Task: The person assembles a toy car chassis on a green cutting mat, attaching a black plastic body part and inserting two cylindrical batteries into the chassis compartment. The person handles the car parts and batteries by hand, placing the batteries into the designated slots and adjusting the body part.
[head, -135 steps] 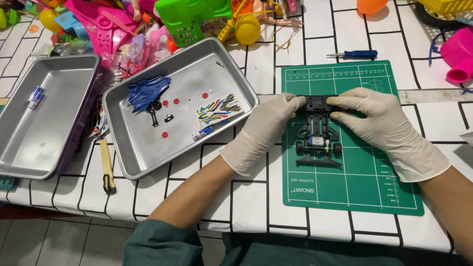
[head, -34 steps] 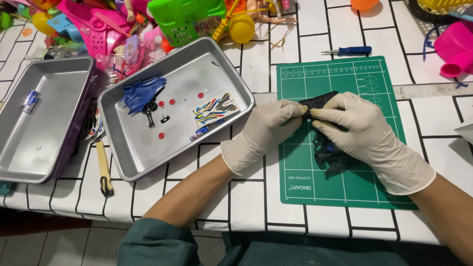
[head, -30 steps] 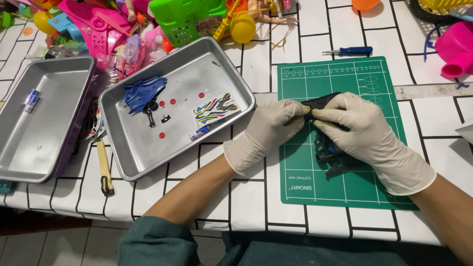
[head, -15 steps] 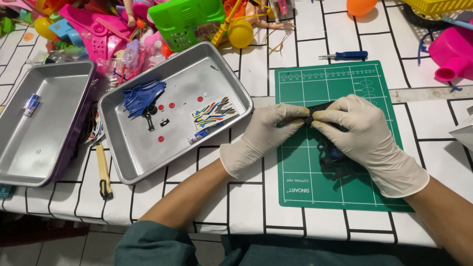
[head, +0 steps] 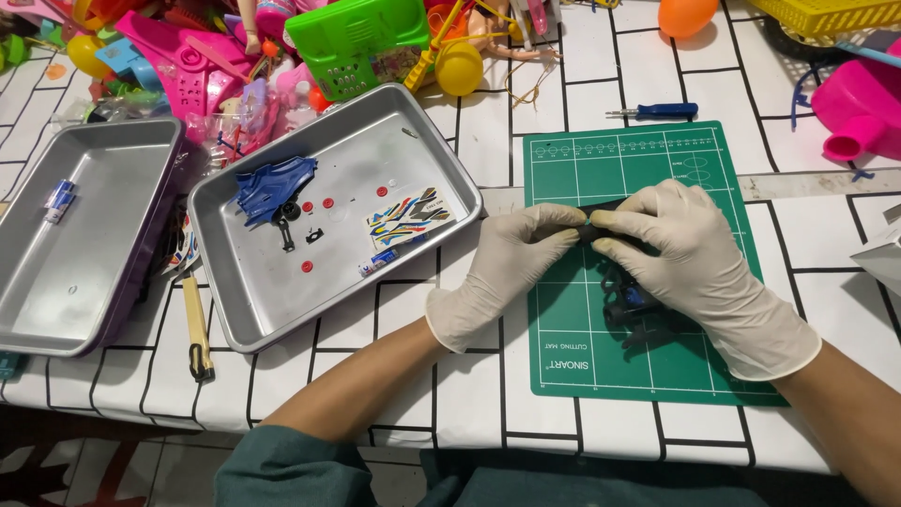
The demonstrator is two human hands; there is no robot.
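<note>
A: From the head view, what is changing for you?

B: Your left hand and right hand are now lifting the small black toy car off the green cutting mat, fingers pinching its front end between them; earlier it was lying flat.

A: And beside your fingers?

B: The metal tray is sitting left, on the surface.

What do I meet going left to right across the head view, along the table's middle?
Left metal tray → tray of small parts → left hand → right hand, both at the black toy car on the green cutting mat.
</note>
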